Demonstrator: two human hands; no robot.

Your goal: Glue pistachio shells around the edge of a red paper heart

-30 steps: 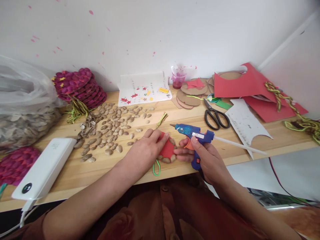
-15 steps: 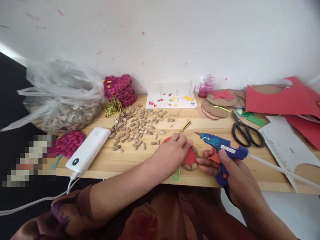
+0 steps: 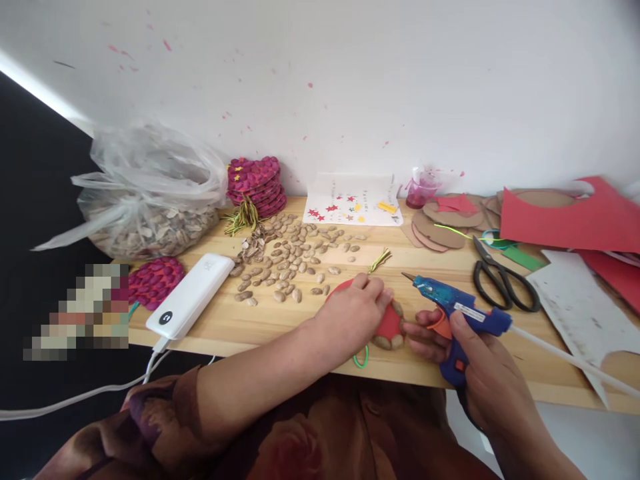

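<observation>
My left hand (image 3: 357, 313) lies over a red disc (image 3: 387, 325) at the table's front edge, its fingers curled together on the disc's upper rim. Beige nut shells line the disc's right and lower rim; whatever is under my fingertips is hidden. A green cord loop (image 3: 361, 358) and a yellow-green tassel (image 3: 381, 261) show at opposite sides of the disc. In my right hand (image 3: 465, 353) is a blue hot glue gun (image 3: 450, 300), its nozzle pointing left above the table. Some fingers wrap the orange trigger, close to the disc's right rim. A white glue stick (image 3: 560, 355) projects from its back.
Loose shells (image 3: 285, 260) spread left of centre, near a plastic bag of shells (image 3: 155, 220). A white power bank (image 3: 190, 297) with a cable lies front left. Black-handled scissors (image 3: 505, 280), cardboard discs (image 3: 435, 237) and red sheets (image 3: 560, 220) occupy the right.
The whole view has shifted, so everything appears slightly further right and mostly lower. My hands keep nearly the same grip and position relative to the disc.
</observation>
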